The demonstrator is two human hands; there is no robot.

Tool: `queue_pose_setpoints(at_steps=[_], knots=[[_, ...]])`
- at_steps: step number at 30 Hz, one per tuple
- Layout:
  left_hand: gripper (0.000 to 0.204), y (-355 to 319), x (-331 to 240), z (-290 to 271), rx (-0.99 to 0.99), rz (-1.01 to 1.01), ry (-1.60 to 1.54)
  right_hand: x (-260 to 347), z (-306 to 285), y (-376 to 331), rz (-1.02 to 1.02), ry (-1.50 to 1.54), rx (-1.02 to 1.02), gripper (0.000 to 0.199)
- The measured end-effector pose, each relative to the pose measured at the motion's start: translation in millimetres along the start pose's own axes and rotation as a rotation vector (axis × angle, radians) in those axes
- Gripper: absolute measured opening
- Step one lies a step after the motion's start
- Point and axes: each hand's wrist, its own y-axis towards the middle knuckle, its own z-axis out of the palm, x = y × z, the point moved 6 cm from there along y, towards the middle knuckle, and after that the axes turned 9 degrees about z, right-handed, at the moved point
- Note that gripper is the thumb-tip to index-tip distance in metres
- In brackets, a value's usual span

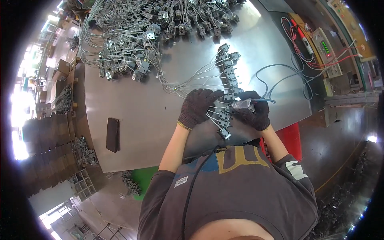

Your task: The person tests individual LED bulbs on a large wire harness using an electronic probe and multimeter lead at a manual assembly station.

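Row of grey wired connectors (226,80)

The counter (160,100) filling the middle of the frame is bare sheet metal, smooth and dully reflective. Both hands wear dark knitted cloth gloves, matt and coarse: the left hand (197,107) and the right hand (254,113). The right hand grips a probe (244,105) with a shiny, clear plastic-looking body. Between the hands runs a row of small connector blocks (226,94), grey plastic with glinting metal, on thin glossy grey wires (188,82). At centre left lies a flat dark slab (112,134), matt.
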Motion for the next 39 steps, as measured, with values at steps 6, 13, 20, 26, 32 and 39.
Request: queue_pose_setpoints(at_steps=[6, 13, 20, 26, 32, 39], knots=[[0.048, -1.7, 2.5, 3.5, 0.026, -0.01, -0.008, 3.8, 2.5, -0.7, -0.041, 0.101, -0.01, 0.059], [0.051, -3.6, 2.9, 3.9, 0.071, -0.034, 0.01, 14.6, -2.1, -0.3, -0.008, 0.052, 0.06, 0.057], [0.054, -5.3, 3.2, 4.7, -0.01, 0.003, -0.009, 20.0, -3.3, -5.8, 0.057, 0.41, -0.008, 0.039], [0.054, -9.8, 5.8, 7.1, 0.012, -0.028, -0.015, 50.8, 6.7, 0.7, 0.042, -0.018, 0.171, 0.036], [0.054, -7.0, 2.5, 2.6, 0.026, -0.024, -0.021, 27.0, 18.6, -1.7, 0.09, 0.031, 0.176, 0.039], [0.056, -10.8, 2.8, 0.4, 0.0, 0.0, -0.013, 46.8, 19.8, -3.0, 0.075, 0.076, 0.167, 0.039]])
